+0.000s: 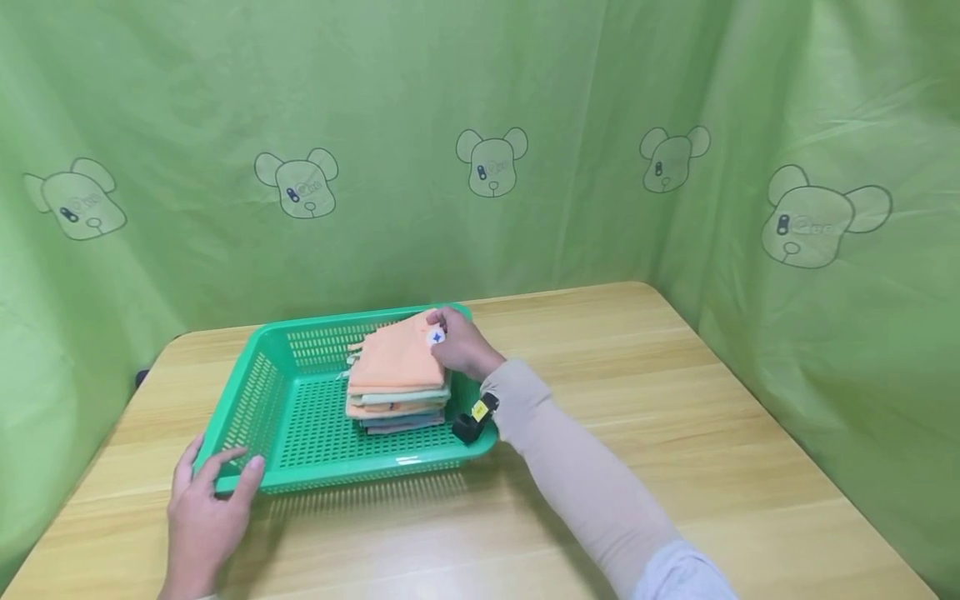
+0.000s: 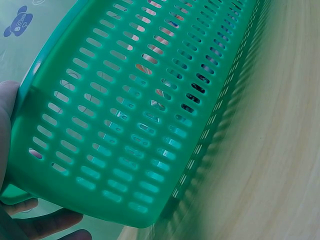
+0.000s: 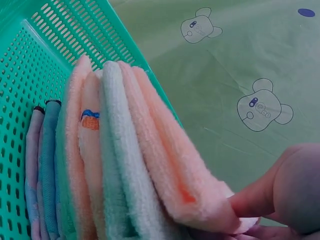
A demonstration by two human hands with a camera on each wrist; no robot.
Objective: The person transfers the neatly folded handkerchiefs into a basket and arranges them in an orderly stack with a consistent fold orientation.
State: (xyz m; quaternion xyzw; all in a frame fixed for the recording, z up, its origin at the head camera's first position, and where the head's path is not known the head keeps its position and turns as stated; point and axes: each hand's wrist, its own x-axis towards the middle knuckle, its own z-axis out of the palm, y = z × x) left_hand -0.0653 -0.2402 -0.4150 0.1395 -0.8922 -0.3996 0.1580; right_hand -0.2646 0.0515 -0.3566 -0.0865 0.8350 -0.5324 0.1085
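A green plastic basket (image 1: pixel 315 479) with slotted walls stands on the table, holding a stack of folded towels. On top lies a peach towel (image 1: pixel 401 354). Beneath it are a pale green towel (image 3: pixel 117 125), more peach ones and thinner blue and purple cloths (image 3: pixel 50 165) at the bottom. My right hand (image 1: pixel 459 343) pinches the peach towel's right edge between thumb and fingers, shown closely in the right wrist view. My left hand (image 1: pixel 210 508) grips the basket's near left corner, thumb at the front rim and fingers over the side. The left wrist view shows the slotted wall from outside.
The light wood table (image 1: pixel 637 400) extends to the right of the basket and in front of it. Green curtains (image 1: pixel 390 233) printed with bear heads hang behind and beside the table. A black strap device (image 1: pixel 476 418) sits on my right wrist, over the basket's near right corner.
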